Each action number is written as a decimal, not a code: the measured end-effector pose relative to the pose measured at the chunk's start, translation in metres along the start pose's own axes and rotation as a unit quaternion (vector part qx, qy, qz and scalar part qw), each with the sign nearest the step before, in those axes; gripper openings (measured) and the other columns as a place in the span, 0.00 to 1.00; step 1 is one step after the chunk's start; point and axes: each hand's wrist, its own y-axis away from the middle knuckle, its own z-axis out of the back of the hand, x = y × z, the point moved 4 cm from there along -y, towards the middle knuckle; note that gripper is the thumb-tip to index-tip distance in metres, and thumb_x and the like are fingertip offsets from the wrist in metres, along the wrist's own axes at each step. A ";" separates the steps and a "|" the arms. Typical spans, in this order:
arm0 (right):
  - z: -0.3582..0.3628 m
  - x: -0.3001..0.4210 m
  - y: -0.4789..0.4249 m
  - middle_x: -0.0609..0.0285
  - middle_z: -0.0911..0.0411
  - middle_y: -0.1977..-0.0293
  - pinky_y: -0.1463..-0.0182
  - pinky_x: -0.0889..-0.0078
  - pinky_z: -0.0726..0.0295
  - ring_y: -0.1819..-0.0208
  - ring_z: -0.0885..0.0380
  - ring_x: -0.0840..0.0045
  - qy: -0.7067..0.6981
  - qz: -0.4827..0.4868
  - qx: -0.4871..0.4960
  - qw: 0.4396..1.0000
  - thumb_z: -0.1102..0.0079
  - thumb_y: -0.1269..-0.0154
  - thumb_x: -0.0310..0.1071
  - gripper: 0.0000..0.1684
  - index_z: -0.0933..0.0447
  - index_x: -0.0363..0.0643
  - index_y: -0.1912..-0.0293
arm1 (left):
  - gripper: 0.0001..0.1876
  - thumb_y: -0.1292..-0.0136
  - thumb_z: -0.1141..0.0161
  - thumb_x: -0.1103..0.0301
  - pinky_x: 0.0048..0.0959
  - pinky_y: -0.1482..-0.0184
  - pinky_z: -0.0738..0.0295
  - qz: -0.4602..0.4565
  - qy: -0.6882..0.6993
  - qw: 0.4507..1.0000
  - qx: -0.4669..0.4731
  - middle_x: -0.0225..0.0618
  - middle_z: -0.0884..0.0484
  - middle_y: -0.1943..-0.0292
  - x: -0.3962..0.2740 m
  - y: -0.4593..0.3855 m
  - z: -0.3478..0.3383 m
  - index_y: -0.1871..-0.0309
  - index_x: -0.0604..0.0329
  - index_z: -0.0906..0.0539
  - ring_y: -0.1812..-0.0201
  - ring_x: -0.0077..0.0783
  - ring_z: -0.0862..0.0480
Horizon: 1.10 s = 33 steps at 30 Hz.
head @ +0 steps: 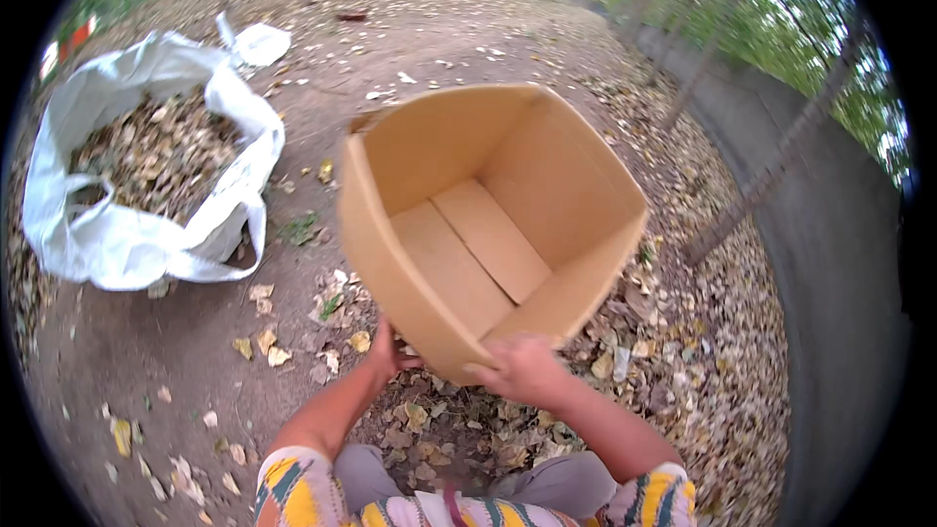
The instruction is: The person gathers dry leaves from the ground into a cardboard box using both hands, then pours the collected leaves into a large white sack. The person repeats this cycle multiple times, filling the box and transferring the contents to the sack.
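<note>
An empty cardboard box (468, 234) is held tilted in front of me, its open top facing up towards the camera and its bottom flaps visible inside. My right hand (523, 372) grips the near rim at a corner, fingers over the edge. Against the lower outside of the box's left near side is my left hand (392, 351), its fingers partly hidden beneath the cardboard. To the left stands a large white woven bulk bag (132, 249) with loop handles, and dry leaves (161, 154) lie inside it.
Fallen leaves (476, 424) cover the soil under the box and spread along a grey wall (834, 234) on the right. A slanting tree trunk (776, 154) rises beside that wall. A smaller white bag (262, 44) lies behind the bulk bag.
</note>
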 end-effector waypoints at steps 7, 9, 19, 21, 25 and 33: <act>-0.025 0.000 -0.038 0.54 0.26 0.81 0.67 0.62 0.25 0.76 0.24 0.62 -0.059 0.098 -0.101 0.988 0.41 0.42 0.45 0.15 0.26 0.43 0.74 | 0.47 0.47 0.63 0.22 0.52 0.49 0.25 -0.214 0.106 0.970 -0.049 0.46 0.36 0.38 -0.068 0.013 0.060 0.34 0.50 0.40 0.41 0.49 0.30; -0.032 -0.026 -0.021 0.56 0.24 0.78 0.66 0.63 0.25 0.73 0.23 0.63 -0.090 0.033 -0.101 0.990 0.40 0.43 0.44 0.14 0.24 0.43 0.69 | 0.46 0.48 0.62 0.21 0.57 0.48 0.29 -0.222 0.159 0.949 -0.157 0.45 0.39 0.35 -0.086 0.028 0.077 0.32 0.42 0.42 0.37 0.50 0.36; -0.195 -0.149 0.147 0.55 0.23 0.51 0.48 0.65 0.26 0.48 0.25 0.67 -0.117 -0.331 0.400 0.847 0.48 0.37 0.49 0.27 0.30 0.48 0.41 | 0.41 0.37 0.71 0.32 0.48 0.42 0.35 -0.329 0.197 0.849 -0.364 0.40 0.33 0.36 -0.118 0.099 0.179 0.36 0.57 0.33 0.37 0.47 0.33; -0.195 -0.156 0.134 0.52 0.28 0.45 0.44 0.66 0.28 0.43 0.28 0.65 -0.342 -0.366 0.162 0.850 0.51 0.35 0.53 0.33 0.37 0.44 0.37 | 0.40 0.36 0.70 0.33 0.49 0.39 0.42 -0.284 0.001 0.875 -0.393 0.37 0.30 0.37 -0.128 0.081 0.187 0.38 0.58 0.29 0.36 0.44 0.35; -0.141 -0.125 0.076 0.42 0.41 0.37 0.37 0.66 0.37 0.36 0.37 0.62 -0.697 -0.350 -0.058 0.623 0.51 0.35 0.58 0.46 0.49 0.29 0.34 | 0.38 0.38 0.57 0.33 0.40 0.47 0.34 -0.281 -0.056 0.907 -0.308 0.39 0.29 0.40 -0.117 0.040 0.142 0.42 0.59 0.26 0.48 0.43 0.24; -0.129 -0.150 0.053 0.38 0.45 0.35 0.33 0.65 0.41 0.32 0.44 0.58 -0.542 -0.290 -0.225 0.756 0.34 0.45 0.42 0.51 0.53 0.29 0.33 | 0.42 0.40 0.56 0.33 0.42 0.51 0.31 -0.258 -0.127 0.923 -0.255 0.44 0.29 0.40 -0.109 0.018 0.105 0.37 0.64 0.33 0.48 0.48 0.24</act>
